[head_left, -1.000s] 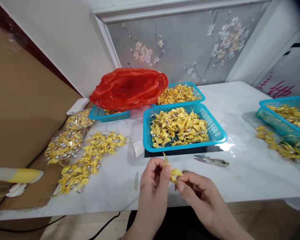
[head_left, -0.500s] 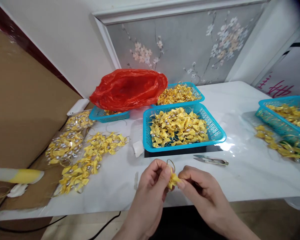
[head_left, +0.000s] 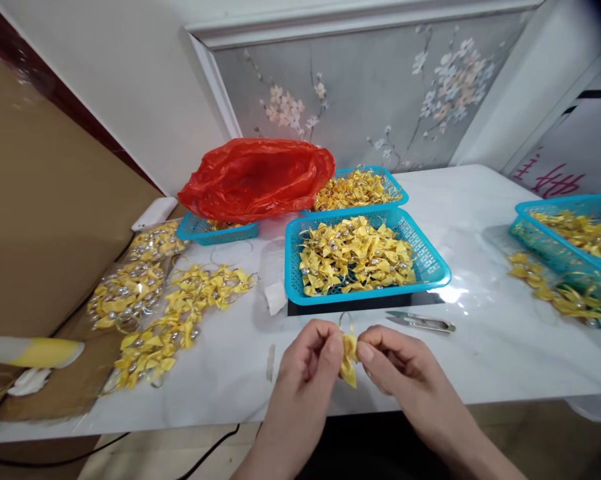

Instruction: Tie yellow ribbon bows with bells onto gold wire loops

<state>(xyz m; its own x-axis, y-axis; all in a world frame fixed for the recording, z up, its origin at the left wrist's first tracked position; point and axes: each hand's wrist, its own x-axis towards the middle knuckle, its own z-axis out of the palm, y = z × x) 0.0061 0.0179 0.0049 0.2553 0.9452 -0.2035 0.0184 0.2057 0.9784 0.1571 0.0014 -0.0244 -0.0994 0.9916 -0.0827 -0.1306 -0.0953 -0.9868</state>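
Left grip [head_left: 305,373] pinched, right grip [head_left: 411,373] pinched opposite (thumbs [head_left: 333,348] nearly level), hidden fingers apparently curled

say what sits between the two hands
The head view shows a yellow ribbon piece, held between the left hand and the right hand.

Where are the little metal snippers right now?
In the head view, the metal snippers lie on the white table, right of centre, between the right hand and the near right corner of the front middle blue basket.
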